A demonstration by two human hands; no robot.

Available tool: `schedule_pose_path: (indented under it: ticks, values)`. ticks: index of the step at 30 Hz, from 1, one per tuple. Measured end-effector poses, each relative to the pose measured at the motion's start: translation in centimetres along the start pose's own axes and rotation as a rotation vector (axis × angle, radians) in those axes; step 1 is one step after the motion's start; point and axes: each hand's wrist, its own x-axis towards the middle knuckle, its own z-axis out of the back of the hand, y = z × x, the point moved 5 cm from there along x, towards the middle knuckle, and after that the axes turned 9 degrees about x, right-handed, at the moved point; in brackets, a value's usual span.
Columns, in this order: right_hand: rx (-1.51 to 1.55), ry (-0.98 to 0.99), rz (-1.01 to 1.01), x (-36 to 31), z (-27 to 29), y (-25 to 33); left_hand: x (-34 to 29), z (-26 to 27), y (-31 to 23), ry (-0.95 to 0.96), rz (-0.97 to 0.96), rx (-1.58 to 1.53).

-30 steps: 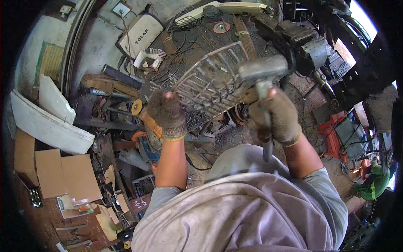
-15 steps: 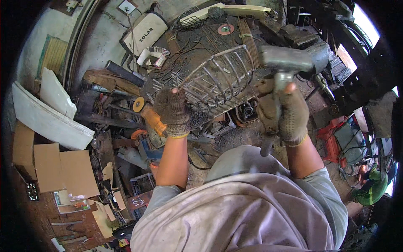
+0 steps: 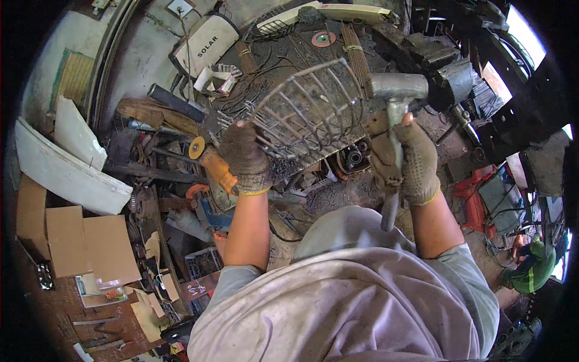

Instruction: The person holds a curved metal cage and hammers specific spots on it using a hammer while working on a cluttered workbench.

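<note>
My left hand point(image 3: 246, 158), in a worn brown knit glove, grips the near left end of a curved basket-like frame point(image 3: 309, 107) of welded metal rods. The frame is tilted up over the workbench. In my gloved right hand point(image 3: 413, 160) the handle of a metal hammer point(image 3: 398, 87) is held, its head raised just right of the frame and apart from it. The handle's lower end sticks out below my hand. Beside my left wrist lies an orange angle grinder point(image 3: 218, 171) with a yellow disc.
Dark grit and a pinkish disc point(image 3: 323, 38) lie on the bench point(image 3: 283, 51), beside a bundle of thin rods point(image 3: 354, 54). A dark vise-like block point(image 3: 453, 84) stands to the right. Cardboard point(image 3: 111, 248) is at left. A person in green point(image 3: 532, 268) is at far right.
The hammer has moved a little left and its head, blurred before, now shows sharply. The rod frame has shifted slightly left and up, with my left hand still on it.
</note>
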Motion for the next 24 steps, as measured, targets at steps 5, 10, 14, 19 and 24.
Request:
schedule_pose_path:
  ticks: [5, 10, 14, 19, 24]
  values:
    - [0.030, -0.125, 0.097, 0.0, 2.3, 0.3, 1.4, 0.1, -0.3, -0.033, 0.008, -0.048]
    - [-0.014, -0.125, 0.149, 0.1, 3.9, -0.2, 0.9, -1.1, -1.3, -0.048, 0.119, -0.304]
    - [-0.156, -0.254, 0.235, 0.1, 4.4, -0.3, 1.2, -0.6, -0.4, -0.047, 0.073, -0.225]
    - [-0.324, -0.266, 0.239, -0.2, 3.7, -0.6, 0.5, -1.3, -1.9, -0.022, -0.050, 0.003]
    - [-0.252, -0.023, -0.027, -0.8, -0.4, -1.4, 0.1, -0.2, -1.0, -0.108, -0.560, 0.649]
